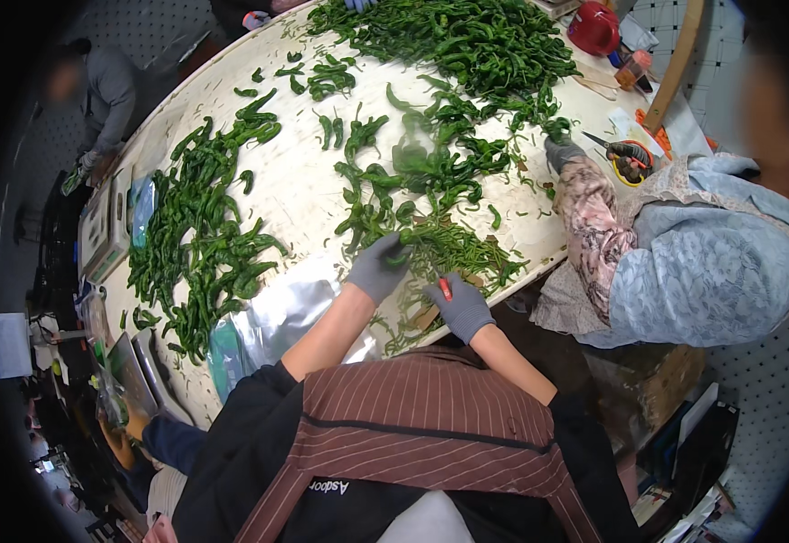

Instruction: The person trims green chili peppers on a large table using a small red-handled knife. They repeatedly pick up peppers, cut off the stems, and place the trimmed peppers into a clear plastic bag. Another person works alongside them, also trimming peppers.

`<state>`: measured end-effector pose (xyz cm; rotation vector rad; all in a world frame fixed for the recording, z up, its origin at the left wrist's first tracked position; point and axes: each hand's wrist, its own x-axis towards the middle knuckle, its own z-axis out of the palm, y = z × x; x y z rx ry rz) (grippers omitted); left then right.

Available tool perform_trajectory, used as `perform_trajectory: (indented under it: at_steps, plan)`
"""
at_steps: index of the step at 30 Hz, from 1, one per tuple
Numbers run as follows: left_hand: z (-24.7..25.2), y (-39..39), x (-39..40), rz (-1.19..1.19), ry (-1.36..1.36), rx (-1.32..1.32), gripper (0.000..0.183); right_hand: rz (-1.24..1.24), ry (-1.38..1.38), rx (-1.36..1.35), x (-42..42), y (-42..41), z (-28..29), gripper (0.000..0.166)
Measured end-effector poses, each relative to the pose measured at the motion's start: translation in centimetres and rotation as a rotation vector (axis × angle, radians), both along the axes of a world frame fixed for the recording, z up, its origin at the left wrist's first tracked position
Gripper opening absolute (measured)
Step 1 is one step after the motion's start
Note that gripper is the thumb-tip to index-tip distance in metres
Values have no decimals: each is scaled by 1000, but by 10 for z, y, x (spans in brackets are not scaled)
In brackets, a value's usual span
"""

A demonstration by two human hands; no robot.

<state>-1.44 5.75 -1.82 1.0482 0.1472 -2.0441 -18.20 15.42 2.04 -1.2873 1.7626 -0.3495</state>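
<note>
My left hand (pixel 379 266), in a grey glove, is closed around a green pepper (pixel 398 260) at the table's near side. To its right, my right hand (pixel 461 307), gloved alike, grips a small tool with a red handle (pixel 445 289); the tool's other end cannot be made out. Cut green stems (pixel 472 251) lie heaped just beyond the right hand. Past both hands, loose green peppers (pixel 374 183) are strewn over the white table. A silvery plastic bag (pixel 299 292) lies under my left forearm.
A large pepper heap (pixel 476 41) covers the far side, a longer pile (pixel 191 224) the left. At right, a co-worker's gloved hand (pixel 561 153) is near scissors (pixel 622 153). Another person (pixel 106 88) stands far left. Trays (pixel 106 224) line the left edge.
</note>
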Motion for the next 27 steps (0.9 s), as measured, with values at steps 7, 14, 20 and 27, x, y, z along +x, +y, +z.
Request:
perform_trajectory:
  at_steps: [7,14,20,27]
  plan:
    - [-29,-31,111,175,-265,-432,15,143,-28,-34,4,11,-33,55]
    - [33,-85,299,856,-423,-298,41,115,-44,42,4,9,-19,56]
    - [-15,-51,155,-202,-1159,-932,26,111,-56,42,3,9,-15,53]
    - [-8,-57,38,-1163,-1773,-1741,29,56,-41,26,-5,11,-10,50]
